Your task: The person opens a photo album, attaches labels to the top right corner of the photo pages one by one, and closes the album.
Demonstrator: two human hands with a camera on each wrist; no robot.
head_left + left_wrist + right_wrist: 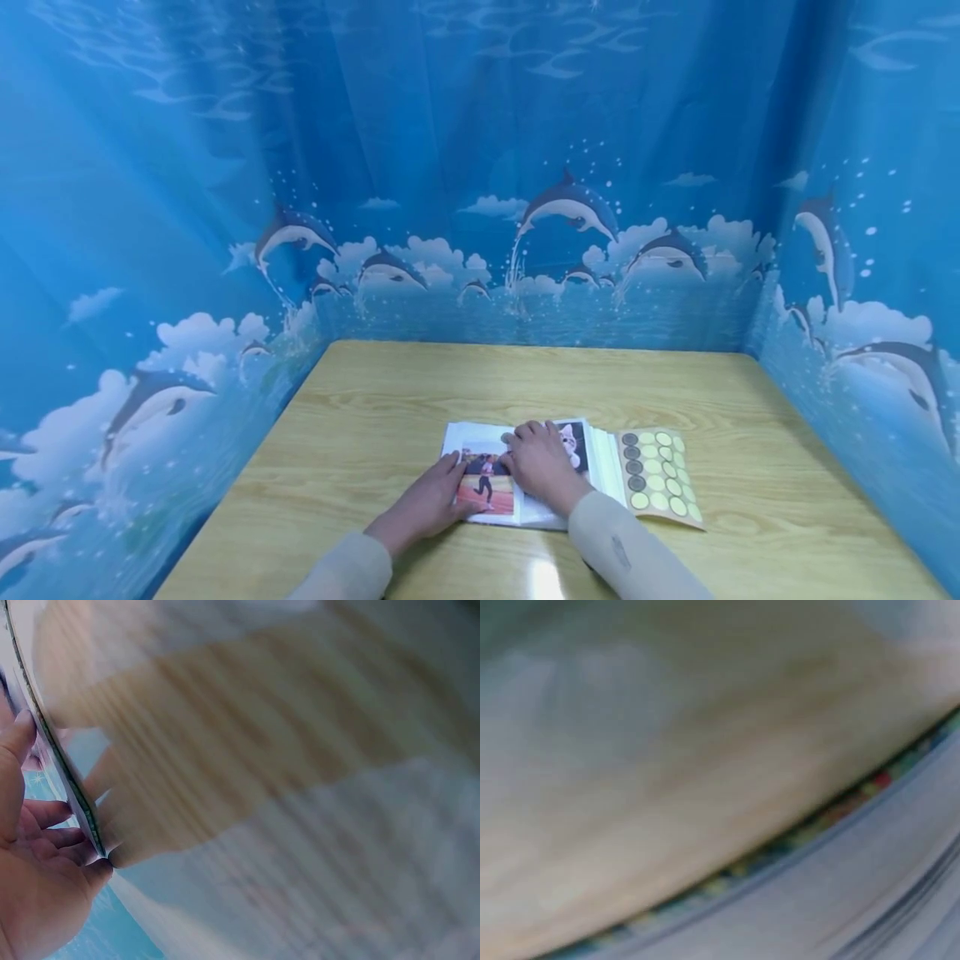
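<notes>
An open photo album (540,518) lies on the wooden table in the head view. Its left page shows a photo of a runner (487,492), and a cat photo (576,442) is partly covered on the right page. My left hand (429,500) grips the album's left edge, thumb over the runner photo. The left wrist view shows the fingers (56,817) along that edge. My right hand (543,462) rests across the middle of the album, fingers bent. Its fingertips are largely hidden. A small greyish round spot appears beside its thumb.
A sheet of round stickers (660,475), mostly pale gold with several dark ones, lies against the album's right side, its near corner slightly lifted. The table (360,417) is bordered by blue dolphin-print curtains (450,208). Blurred wood fills much of both wrist views.
</notes>
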